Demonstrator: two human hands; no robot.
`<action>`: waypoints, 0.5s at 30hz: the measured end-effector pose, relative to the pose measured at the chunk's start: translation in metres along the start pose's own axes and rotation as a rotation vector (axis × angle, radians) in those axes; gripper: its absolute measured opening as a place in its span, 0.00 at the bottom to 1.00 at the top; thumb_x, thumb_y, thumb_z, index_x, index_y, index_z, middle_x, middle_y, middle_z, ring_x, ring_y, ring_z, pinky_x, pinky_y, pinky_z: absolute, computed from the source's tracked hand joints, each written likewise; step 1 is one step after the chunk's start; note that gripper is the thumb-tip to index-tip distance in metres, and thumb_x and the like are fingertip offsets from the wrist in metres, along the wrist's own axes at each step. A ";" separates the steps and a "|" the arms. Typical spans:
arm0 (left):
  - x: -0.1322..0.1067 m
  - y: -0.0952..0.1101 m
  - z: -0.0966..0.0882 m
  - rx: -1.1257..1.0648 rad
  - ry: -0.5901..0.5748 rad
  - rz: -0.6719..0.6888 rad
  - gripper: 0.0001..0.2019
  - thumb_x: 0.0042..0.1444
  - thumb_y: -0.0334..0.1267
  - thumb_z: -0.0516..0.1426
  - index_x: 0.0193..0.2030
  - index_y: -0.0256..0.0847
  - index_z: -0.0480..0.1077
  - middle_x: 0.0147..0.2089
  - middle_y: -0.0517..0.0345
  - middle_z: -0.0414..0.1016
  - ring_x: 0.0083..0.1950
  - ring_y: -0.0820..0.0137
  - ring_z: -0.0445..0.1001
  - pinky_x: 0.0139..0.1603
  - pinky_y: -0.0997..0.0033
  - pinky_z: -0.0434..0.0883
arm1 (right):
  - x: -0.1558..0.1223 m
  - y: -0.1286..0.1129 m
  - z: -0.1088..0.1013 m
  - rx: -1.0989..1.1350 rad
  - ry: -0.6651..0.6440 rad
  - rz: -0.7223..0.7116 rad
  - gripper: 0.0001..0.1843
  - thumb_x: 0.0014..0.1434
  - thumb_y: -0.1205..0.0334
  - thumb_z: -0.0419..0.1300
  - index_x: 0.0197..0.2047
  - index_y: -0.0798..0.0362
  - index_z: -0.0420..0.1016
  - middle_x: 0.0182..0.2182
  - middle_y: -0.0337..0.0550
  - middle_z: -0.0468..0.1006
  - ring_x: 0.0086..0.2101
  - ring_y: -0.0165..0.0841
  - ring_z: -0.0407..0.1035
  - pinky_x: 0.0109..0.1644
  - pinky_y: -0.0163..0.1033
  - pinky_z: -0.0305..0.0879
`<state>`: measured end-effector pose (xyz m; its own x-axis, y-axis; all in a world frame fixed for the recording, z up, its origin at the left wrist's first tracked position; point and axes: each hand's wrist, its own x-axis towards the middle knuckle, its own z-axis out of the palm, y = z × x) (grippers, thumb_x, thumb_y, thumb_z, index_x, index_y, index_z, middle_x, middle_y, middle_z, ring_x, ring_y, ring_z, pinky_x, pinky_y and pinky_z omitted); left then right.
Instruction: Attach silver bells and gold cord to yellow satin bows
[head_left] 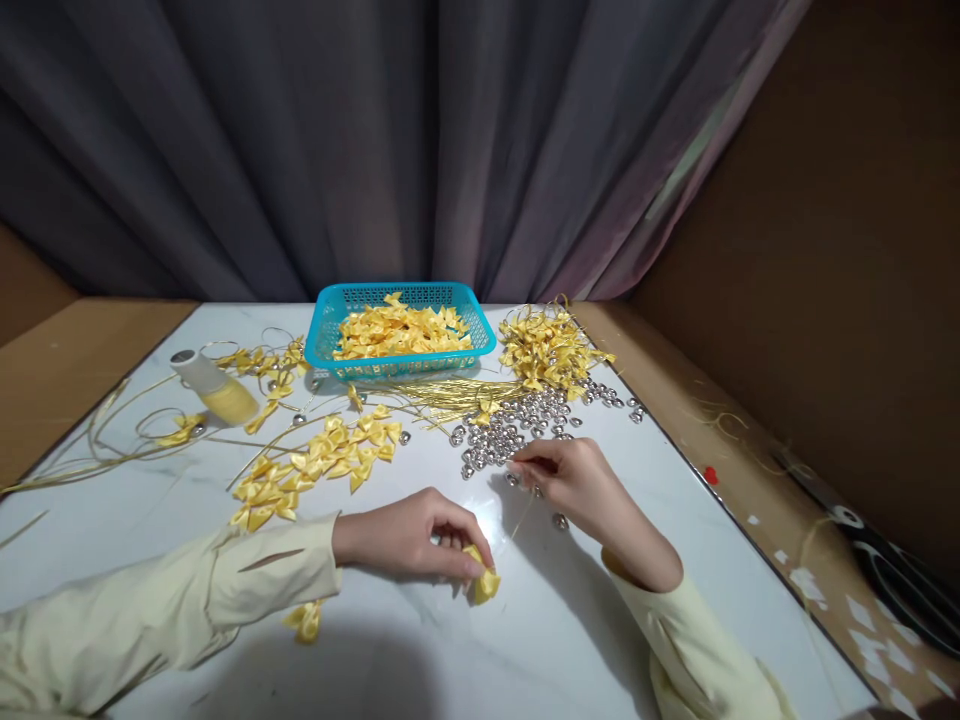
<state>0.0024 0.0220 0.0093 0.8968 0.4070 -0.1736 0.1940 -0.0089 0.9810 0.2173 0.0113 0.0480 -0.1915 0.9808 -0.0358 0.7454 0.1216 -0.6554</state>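
My left hand point(427, 535) pinches a yellow satin ribbon bow point(486, 586) between thumb and fingers, just above the white table. My right hand point(566, 475) is closed in a pinch at the near edge of a pile of small shiny silver beads point(495, 436); its fingertips hide whatever is between them. A thin gold cord point(517, 522) shows faintly between the two hands; I cannot tell whether it reaches the right fingers. One loose bead point(560, 521) lies below the right hand. Several yellow bows point(330, 455) are spread left of the hands.
A blue plastic basket point(319, 352) of yellow bows stands at the back. To its right is a heap of corded bows point(547, 345); gold cords point(450, 398) lie in front. A tilted bottle point(225, 395) is at left, black scissors point(900, 580) at right.
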 end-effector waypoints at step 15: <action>0.004 0.001 0.006 0.214 0.388 0.004 0.10 0.58 0.39 0.54 0.41 0.37 0.72 0.32 0.56 0.75 0.33 0.70 0.69 0.35 0.73 0.65 | -0.005 -0.013 -0.002 -0.542 -0.156 0.226 0.10 0.40 0.75 0.51 0.14 0.54 0.59 0.14 0.41 0.62 0.19 0.29 0.50 0.25 0.37 0.39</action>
<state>0.0084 0.0176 0.0090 0.6897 0.7191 -0.0847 0.3057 -0.1831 0.9344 0.2101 0.0057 0.0585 -0.0511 0.9626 -0.2662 0.9898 0.0133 -0.1421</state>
